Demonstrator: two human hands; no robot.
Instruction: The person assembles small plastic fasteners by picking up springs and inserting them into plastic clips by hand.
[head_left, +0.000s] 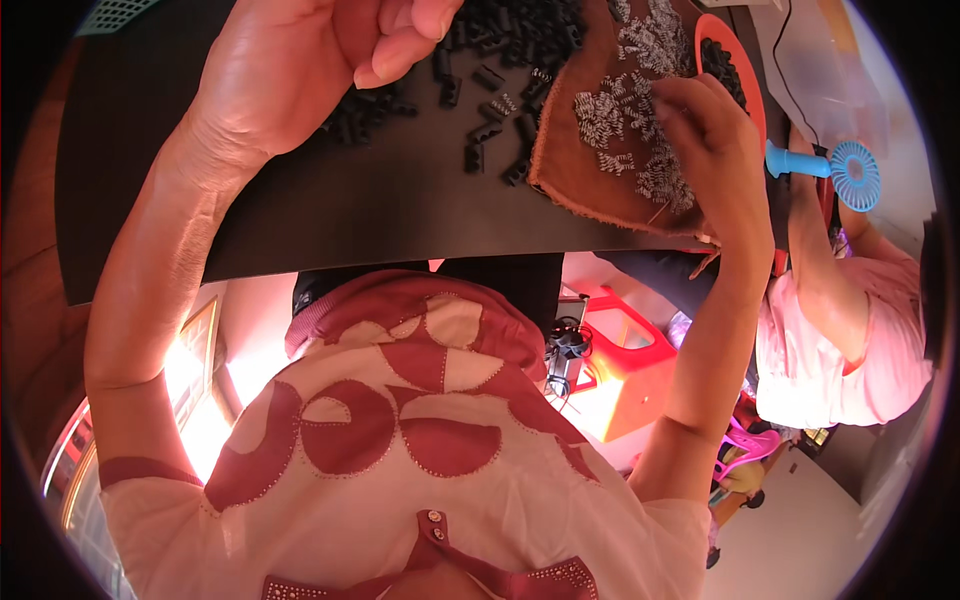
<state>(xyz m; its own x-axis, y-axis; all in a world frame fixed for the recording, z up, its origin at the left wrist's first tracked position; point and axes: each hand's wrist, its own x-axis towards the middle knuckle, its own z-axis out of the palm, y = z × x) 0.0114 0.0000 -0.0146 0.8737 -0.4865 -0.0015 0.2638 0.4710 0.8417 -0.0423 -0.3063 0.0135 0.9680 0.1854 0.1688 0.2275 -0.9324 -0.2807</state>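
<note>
Loosely, the right hand point(718, 150) curls over metal springs point(600, 118).

No legible words, numbers or signs anywhere

Top: short-sleeved, pale cream under warm light, patterned with dark red curved panels. Left sleeve point(150, 515): pale, dark red band at the edge. Right sleeve point(675, 540): pale. Front motifs: one round motif point(348, 440), mostly dark red with a small pale inset; beside it a split disc point(450, 445), pale above, dark red below; outlines dotted with small studs. Collar point(560, 580): dark red, tips set with fine pale studs. Placket point(432, 545): short, dark red, two round shiny fasteners. Hem point(318, 328): dark red, bunched. Lower garment point(510, 280): black, partly visible. Left hand point(285, 75), right hand point(720, 150): bare.
</note>
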